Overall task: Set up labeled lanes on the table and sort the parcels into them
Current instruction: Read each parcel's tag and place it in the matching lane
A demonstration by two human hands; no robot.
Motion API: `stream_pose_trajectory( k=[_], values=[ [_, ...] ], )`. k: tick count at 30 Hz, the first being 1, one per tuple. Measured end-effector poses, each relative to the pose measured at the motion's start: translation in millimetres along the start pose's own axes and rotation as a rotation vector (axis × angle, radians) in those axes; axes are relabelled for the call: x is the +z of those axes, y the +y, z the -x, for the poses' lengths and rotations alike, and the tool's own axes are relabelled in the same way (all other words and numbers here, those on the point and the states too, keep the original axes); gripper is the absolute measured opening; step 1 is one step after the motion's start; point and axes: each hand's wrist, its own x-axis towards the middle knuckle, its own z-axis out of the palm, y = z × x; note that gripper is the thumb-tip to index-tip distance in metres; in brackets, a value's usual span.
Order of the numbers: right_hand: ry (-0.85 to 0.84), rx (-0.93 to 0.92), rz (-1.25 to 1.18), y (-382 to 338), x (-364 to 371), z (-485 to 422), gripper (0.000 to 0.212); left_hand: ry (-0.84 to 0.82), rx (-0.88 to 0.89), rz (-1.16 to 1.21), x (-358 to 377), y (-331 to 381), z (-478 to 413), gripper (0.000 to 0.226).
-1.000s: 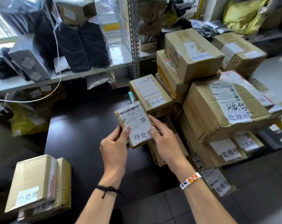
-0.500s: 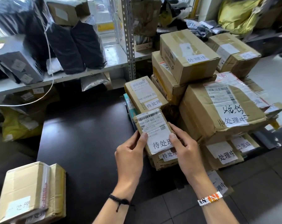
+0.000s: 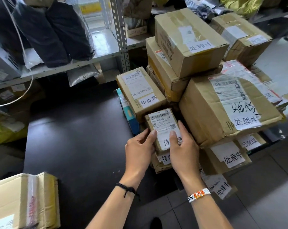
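setting a small parcel (image 3: 163, 128) onto a stack looks like the step in hand. in the head view, the left hand (image 3: 138, 146) and right hand (image 3: 183, 151) both grasp it by its sides, thumbs on its label. it lies on or just over a low box (image 3: 159, 164) on the table (image 3: 74, 138), just beside a taller box (image 3: 140, 91) with a matching handwritten tag. the next move likely calls for squaring it up, then letting go. every carton, including the large box (image 3: 222, 109), is taped shut, contents hidden. the shelf (image 3: 98, 57) behind holds dark bags (image 3: 57, 30).
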Motion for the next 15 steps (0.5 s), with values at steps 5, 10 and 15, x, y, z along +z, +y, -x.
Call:
stream_pose_trajectory(
  k=[5, 10, 15],
  values=[
    [0.006, -0.025, 0.142, -1, 5, 6, 0.055, -0.011, 0.03, -0.074, 2, -10, -3, 0.036],
    [0.007, -0.07, 0.232, -8, 10, 12, 0.054, -0.039, 0.038, -0.14, -6, -9, -5, 0.027],
    [0.127, -0.159, 0.323, -24, 17, 30, 0.052, -0.034, 0.066, -0.212, -25, -5, -2, 0.032]
  ],
)
